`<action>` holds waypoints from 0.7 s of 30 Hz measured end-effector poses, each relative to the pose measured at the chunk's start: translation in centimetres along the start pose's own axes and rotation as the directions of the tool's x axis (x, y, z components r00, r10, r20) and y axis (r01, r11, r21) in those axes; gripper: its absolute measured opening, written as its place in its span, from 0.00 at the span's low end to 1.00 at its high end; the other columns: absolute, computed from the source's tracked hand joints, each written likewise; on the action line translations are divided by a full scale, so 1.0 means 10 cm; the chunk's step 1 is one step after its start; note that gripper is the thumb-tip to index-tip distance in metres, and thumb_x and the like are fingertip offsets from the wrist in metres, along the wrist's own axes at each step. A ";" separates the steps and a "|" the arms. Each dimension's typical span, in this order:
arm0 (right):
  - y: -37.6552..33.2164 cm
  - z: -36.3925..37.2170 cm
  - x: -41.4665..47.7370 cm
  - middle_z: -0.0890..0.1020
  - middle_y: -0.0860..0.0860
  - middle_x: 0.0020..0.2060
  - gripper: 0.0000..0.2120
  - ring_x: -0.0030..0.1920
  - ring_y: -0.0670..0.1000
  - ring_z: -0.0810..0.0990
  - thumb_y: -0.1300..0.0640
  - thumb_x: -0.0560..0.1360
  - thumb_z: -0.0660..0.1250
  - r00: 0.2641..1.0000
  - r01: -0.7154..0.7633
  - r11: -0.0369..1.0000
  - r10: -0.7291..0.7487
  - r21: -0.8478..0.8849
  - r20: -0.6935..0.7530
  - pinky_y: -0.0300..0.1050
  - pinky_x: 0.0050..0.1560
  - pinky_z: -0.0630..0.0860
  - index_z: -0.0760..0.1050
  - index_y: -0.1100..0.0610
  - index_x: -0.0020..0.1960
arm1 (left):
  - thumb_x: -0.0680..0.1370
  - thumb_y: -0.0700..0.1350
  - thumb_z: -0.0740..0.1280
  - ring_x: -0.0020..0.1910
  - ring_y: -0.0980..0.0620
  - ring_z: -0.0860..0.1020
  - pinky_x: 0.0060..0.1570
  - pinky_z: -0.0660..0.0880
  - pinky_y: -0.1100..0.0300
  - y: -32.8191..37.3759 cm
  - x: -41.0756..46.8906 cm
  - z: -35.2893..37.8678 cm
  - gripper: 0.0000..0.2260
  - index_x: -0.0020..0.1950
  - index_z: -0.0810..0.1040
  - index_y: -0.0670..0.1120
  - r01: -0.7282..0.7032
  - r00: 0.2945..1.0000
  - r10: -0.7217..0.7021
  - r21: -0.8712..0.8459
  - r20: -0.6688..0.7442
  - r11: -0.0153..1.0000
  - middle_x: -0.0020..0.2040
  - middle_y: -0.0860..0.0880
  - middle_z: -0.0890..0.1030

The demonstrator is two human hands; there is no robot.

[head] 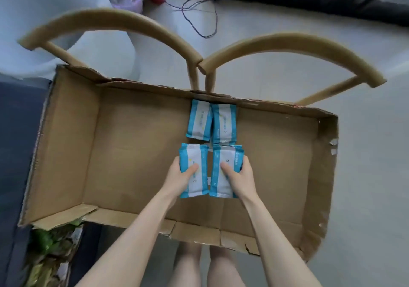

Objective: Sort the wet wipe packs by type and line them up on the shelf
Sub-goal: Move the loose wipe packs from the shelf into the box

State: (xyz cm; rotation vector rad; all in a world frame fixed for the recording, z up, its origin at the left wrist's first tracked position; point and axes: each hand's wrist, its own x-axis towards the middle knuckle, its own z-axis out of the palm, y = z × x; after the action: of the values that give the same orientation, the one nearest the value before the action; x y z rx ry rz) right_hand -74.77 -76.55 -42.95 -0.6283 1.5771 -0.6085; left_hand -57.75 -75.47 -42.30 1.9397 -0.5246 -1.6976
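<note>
You're holding one pack in each hand right now. Your left hand (pixel 180 177) is gripping the near left pack (pixel 194 156), thumb lying across its white face and fingers wrapping its outer blue edge. Your right hand (pixel 238 176) is doing the same with the near right pack (pixel 225 154).

Both packs are sitting low over the floor of the cardboard box (pixel 132 142), side by side, with a thin gap showing between them. Whether they're fully down or hovering a touch, I cannot tell. Just beyond, the far left pack (pixel 199 121) and the far right pack (pixel 224 123) are lying flat against the box's far wall, touching each other.

All four are showing the same blue and white wrapper, so by my reading you're building a single-type block, two rows deep.

To do this well, you're wanting to slide your pair forward together until their top seams are meeting the bottom seams of the far pair. The near left pack is sitting a shade further out to the left than the one ahead of it, so be nudging it inward. Be closing the middle gap as you're pushing, pressing evenly with both thumbs so neither pack is twisting.
</note>
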 end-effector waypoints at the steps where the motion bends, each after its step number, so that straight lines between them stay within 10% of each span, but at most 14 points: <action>1: 0.10 0.03 0.13 0.81 0.48 0.49 0.12 0.50 0.49 0.82 0.58 0.73 0.71 1.000 -0.013 1.000 0.013 -0.003 -0.012 0.51 0.51 0.80 0.71 0.49 0.52 | 0.78 0.42 0.66 0.51 0.55 0.79 0.44 0.77 0.63 -0.06 0.15 0.01 0.12 0.60 0.71 0.48 -0.007 1.000 0.007 0.029 0.000 1.000 0.56 0.49 0.79; 10: 0.82 0.33 0.90 0.71 0.49 0.55 0.21 0.52 0.42 0.73 0.51 0.74 0.70 0.984 0.044 0.923 -0.107 -0.383 -0.143 0.43 0.55 0.71 0.68 0.52 0.63 | 0.77 0.45 0.67 0.57 0.52 0.73 0.55 0.71 0.60 -0.71 1.15 0.10 0.14 0.62 0.70 0.49 -0.157 0.976 0.199 0.334 -0.093 0.929 0.54 0.52 0.74; 13: 0.99 0.36 0.97 0.67 0.55 0.59 0.35 0.58 0.50 0.67 0.48 0.73 0.70 0.927 0.101 0.799 -0.292 -0.593 -0.236 0.42 0.60 0.62 0.60 0.57 0.74 | 0.77 0.49 0.66 0.59 0.56 0.65 0.59 0.63 0.61 -0.85 1.20 0.13 0.23 0.70 0.65 0.48 -0.182 0.944 0.286 0.460 -0.167 0.869 0.58 0.52 0.66; 21: 1.08 0.37 0.99 0.70 0.61 0.60 0.36 0.58 0.59 0.68 0.47 0.75 0.67 0.901 0.125 0.674 -0.385 -0.728 -0.201 0.50 0.59 0.67 0.58 0.63 0.74 | 0.78 0.53 0.64 0.55 0.53 0.67 0.57 0.66 0.58 -0.95 1.24 0.14 0.23 0.69 0.67 0.44 -0.245 0.908 0.398 0.607 -0.129 0.756 0.54 0.52 0.66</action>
State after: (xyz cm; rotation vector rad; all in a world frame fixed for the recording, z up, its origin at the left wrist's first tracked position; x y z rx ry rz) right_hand -72.42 -75.94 -57.81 -1.4122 2.0827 -0.3017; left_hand -57.68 -75.41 -57.99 2.2531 -1.3213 -1.1131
